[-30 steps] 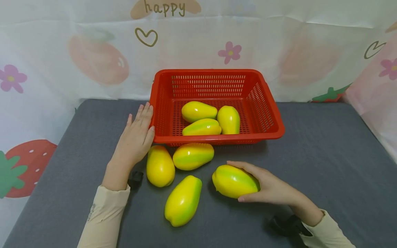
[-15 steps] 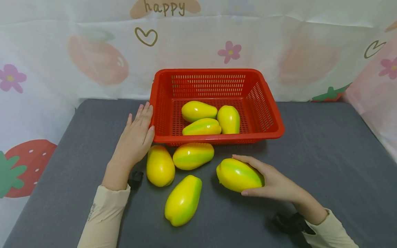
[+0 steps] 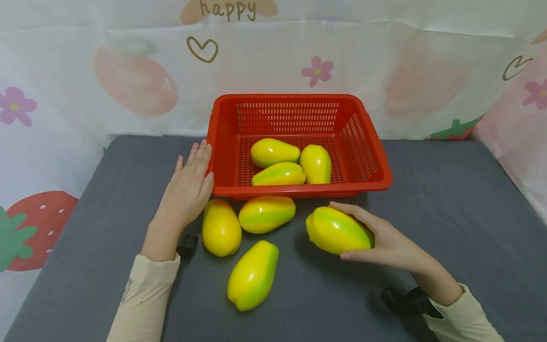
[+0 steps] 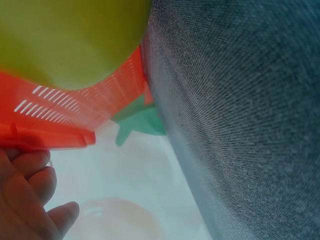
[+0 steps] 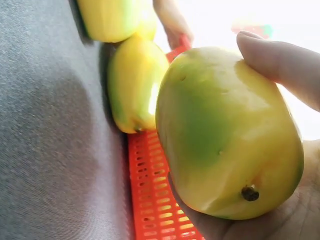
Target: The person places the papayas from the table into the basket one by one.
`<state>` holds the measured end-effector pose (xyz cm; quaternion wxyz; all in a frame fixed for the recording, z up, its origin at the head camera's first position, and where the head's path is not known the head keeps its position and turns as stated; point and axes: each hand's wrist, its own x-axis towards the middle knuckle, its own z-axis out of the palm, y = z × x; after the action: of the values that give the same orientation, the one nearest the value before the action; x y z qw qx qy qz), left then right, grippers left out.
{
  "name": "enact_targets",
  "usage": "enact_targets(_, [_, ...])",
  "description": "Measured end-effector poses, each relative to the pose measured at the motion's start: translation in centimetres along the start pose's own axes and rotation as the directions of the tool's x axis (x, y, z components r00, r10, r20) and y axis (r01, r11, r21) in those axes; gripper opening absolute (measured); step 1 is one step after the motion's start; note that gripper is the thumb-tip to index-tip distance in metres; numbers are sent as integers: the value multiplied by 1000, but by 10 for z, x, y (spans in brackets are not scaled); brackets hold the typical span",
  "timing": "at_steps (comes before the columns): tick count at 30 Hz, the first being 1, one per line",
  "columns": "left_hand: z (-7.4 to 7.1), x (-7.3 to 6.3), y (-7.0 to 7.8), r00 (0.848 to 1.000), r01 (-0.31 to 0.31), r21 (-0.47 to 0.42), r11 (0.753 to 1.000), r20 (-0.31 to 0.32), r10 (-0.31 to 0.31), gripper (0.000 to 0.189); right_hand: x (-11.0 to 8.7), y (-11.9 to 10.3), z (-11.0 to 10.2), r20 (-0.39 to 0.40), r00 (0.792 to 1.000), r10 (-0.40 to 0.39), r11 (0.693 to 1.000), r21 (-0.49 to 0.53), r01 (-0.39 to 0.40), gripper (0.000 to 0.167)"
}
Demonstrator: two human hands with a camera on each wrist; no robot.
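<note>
My right hand (image 3: 395, 247) grips a yellow-green papaya (image 3: 337, 230) with thumb and fingers around its right end. The right wrist view shows the held papaya (image 5: 225, 135) raised off the cloth, its dark stem spot facing the camera. With straight fingers, my left hand (image 3: 183, 192) touches the left side of a red plastic basket (image 3: 303, 191). Inside the basket lie three papayas (image 3: 316, 164). Just in front of it are two more, one papaya (image 3: 221, 228) beside my left wrist and one papaya (image 3: 267, 214) against the front wall. Closer to me lies another papaya (image 3: 253, 275).
Dark grey cloth (image 3: 448, 213) covers the table. A pale printed curtain (image 3: 265, 61) hangs behind the basket and along both sides. A black camera strap (image 3: 406, 301) sits at the right wrist, near a cream sleeve (image 3: 463, 318).
My right hand has risen with the papaya and moved slightly right and toward the basket. The papaya's shadow has spread away from it. My left hand stays in place.
</note>
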<state>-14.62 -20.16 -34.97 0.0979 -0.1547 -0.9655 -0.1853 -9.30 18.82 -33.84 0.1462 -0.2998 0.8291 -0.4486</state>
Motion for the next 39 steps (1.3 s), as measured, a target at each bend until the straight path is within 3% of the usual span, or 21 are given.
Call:
enact_targets(10, [0,0,-1,1000,4,-9,1000,-3,-4,58,4,-9,-13,-24,999,-36,999,-14,36,82])
enact_targets(17, [0,0,0,1000,1,-7,1000,-1,-1,58,9,-16,-23,-42,993,-108,994,-9,108,84])
enact_targets(25, [1,-2,-2,1000,-2,-4,1000,-10,2,57,17,-27,-34,-95,985,-145,988,-68,139,85])
enact_targets(33, [0,-2,-1,1000,-2,-3,1000,-11,2,57,32,-35,-44,-199,973,-119,990,-104,100,83])
enact_targets(39, [0,-1,0,1000,-1,-5,1000,-2,1,57,43,-33,-49,-247,966,-71,996,-71,55,81])
